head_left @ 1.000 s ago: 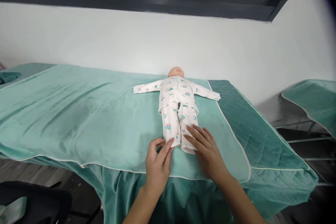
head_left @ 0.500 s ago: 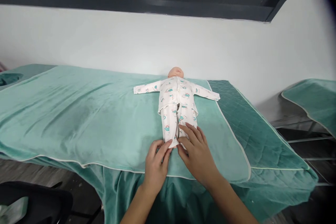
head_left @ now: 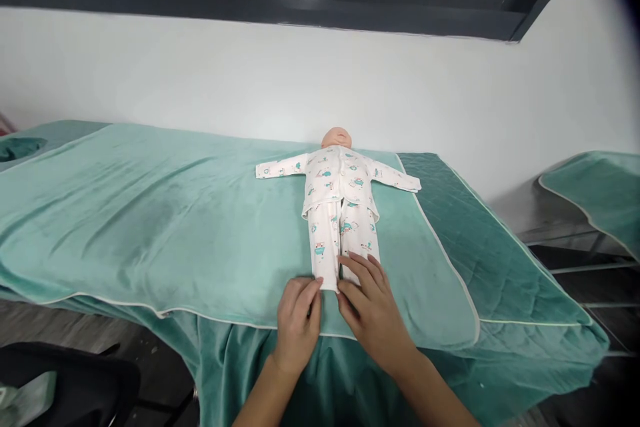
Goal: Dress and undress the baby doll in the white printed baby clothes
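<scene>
A baby doll lies on its back with arms spread, in a white printed shirt and white printed trousers. My left hand pinches the bottom corner of the trouser leg on the left. With thumb and a finger, my right hand holds the other corner of that same hem; its remaining fingers rest over the right trouser leg. The doll's feet do not show.
A light green blanket covers most of the bed, over a darker quilted cover. Behind is a white wall under a barred window. A black chair stands at the lower left, and another green-covered surface at the right.
The left trouser leg's hem has been drawn down toward me and now looks straighter and flatter. Both hands have moved slightly down with it.
</scene>
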Demonstrator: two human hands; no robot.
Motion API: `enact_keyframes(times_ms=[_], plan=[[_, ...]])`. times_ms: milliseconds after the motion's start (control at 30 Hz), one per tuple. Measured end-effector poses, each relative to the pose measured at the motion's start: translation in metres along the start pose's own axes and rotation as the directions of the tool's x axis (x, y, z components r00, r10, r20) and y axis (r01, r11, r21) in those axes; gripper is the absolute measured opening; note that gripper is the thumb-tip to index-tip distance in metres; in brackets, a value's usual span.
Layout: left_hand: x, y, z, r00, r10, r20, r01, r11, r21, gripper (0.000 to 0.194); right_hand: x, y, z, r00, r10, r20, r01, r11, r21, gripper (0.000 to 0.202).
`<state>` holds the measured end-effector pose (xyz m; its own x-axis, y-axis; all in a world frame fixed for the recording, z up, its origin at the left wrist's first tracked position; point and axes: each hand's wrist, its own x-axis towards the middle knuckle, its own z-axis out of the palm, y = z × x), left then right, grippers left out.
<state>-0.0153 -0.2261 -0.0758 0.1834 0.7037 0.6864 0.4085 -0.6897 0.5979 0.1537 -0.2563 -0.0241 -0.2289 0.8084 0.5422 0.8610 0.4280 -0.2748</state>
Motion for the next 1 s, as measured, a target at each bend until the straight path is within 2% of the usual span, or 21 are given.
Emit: enact_keyframes(times_ms=[233,500,633,767,833,900,967,1000], plan=[[-0.006,-0.004,-0.006,0.999,-0.017,-0.029,0.018,0.999,0.051,0.041,-0.003,0.001,0.000,0.999,0.022,-0.034,-0.022,1.000,0.008,0.022],[0.001,0.000,-0.007,0.999,-0.054,-0.007,0.055,0.994,0.095,0.035,-0.013,0.004,-0.009,0.999,0.024,-0.045,-0.022,0.998,0.052,0.037],[0.004,0.002,-0.010,0.995,-0.098,-0.004,0.098,0.993,0.071,0.031,-0.017,0.004,-0.016,1.000,-0.031,0.004,0.031,0.998,0.051,0.046],[0.011,0.002,-0.014,0.986,-0.164,-0.036,0.165,0.986,0.022,0.025,-0.016,0.010,-0.022,0.999,-0.036,-0.026,0.039,0.993,0.111,0.046],[0.018,-0.001,-0.016,0.979,-0.197,-0.056,0.198,0.980,0.005,0.020,-0.013,0.019,-0.025,0.997,0.014,-0.080,-0.001,0.985,0.171,0.040],[0.031,-0.005,-0.017,0.968,-0.243,-0.063,0.243,0.970,-0.016,0.016,-0.005,0.033,-0.026,0.981,0.134,-0.139,-0.096,0.964,0.247,0.033],[0.049,-0.013,-0.016,0.950,-0.306,-0.061,0.303,0.951,-0.056,0.015,0.009,0.054,-0.025,0.930,0.326,-0.172,-0.251,0.902,0.352,0.032],[0.060,-0.017,-0.015,0.938,-0.342,-0.062,0.337,0.938,-0.085,0.016,0.018,0.067,-0.024,0.885,0.434,-0.170,-0.336,0.847,0.412,0.033]])
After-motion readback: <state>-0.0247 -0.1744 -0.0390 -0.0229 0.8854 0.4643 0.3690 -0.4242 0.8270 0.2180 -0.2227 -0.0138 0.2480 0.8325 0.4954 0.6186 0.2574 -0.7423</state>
